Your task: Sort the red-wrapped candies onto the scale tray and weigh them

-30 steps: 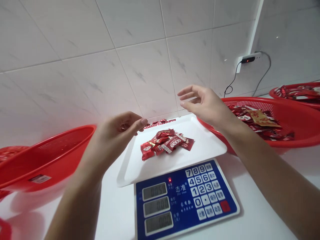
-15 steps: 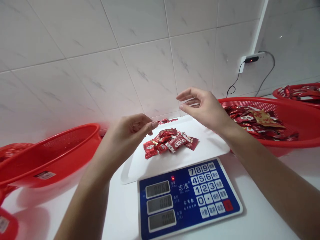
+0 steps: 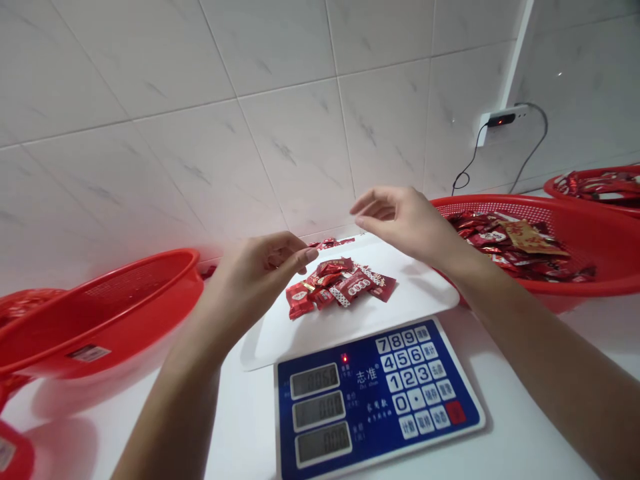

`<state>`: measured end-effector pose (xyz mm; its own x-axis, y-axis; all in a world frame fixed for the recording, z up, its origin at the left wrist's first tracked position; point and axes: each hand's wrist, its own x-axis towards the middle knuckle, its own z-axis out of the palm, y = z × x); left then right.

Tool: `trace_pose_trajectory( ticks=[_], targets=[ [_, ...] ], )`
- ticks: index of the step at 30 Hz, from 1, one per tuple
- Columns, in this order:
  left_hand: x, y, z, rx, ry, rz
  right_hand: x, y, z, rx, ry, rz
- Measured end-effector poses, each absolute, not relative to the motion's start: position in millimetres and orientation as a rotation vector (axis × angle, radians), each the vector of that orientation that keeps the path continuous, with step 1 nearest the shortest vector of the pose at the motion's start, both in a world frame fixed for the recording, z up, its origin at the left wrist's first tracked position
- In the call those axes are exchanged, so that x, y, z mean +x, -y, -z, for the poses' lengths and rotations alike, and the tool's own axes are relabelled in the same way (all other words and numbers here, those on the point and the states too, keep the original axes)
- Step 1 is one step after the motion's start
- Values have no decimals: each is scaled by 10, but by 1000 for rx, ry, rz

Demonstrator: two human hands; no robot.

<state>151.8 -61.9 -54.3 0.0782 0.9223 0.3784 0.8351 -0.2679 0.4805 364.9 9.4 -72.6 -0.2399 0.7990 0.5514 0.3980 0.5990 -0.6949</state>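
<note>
Several red-wrapped snack packets (image 3: pixel 345 283) lie in a small pile on the white tray (image 3: pixel 380 313) of an electronic scale (image 3: pixel 380 393). Just left of and above that pile hovers my left hand (image 3: pixel 265 267), loosely curled with the thumb stretched out and nothing visible in it. My right hand (image 3: pixel 395 217) hangs over the tray's far right part, its fingers half bent and apart from the thumb, holding nothing. Neither hand appears to touch the packets. The scale's blue panel has a keypad and three lit-grey displays whose digits are faint.
To the right stands a red basket (image 3: pixel 610 253) of wrapped packets, with another red basket (image 3: pixel 555 183) behind it. More red baskets (image 3: pixel 115 320) line the left side. A tiled wall (image 3: pixel 300 133) rises close behind the tray. More red packets (image 3: pixel 327 244) lie beyond it.
My right hand has come down slightly and its fingers have drawn a little closer to the thumb. My left hand has barely moved. The packets stay in place.
</note>
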Motion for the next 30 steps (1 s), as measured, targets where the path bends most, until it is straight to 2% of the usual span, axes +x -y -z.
trace_pose_trajectory(
  ticks=[7, 18, 23, 30],
  targets=[
    [1530, 594, 542, 2195, -1830, -942, 3780, -16, 652, -1310, 2464, -571],
    [1496, 623, 540, 2208, -1830, -902, 3557, -70, 882, -1009, 2660, -653],
    [1484, 642, 524, 2200, -1812, -920, 3606, -18, 788, -1019, 2586, -635],
    [1489, 635, 546, 2204, -1805, -904, 3744, 73, 609, -1074, 2478, -412]
  ],
)
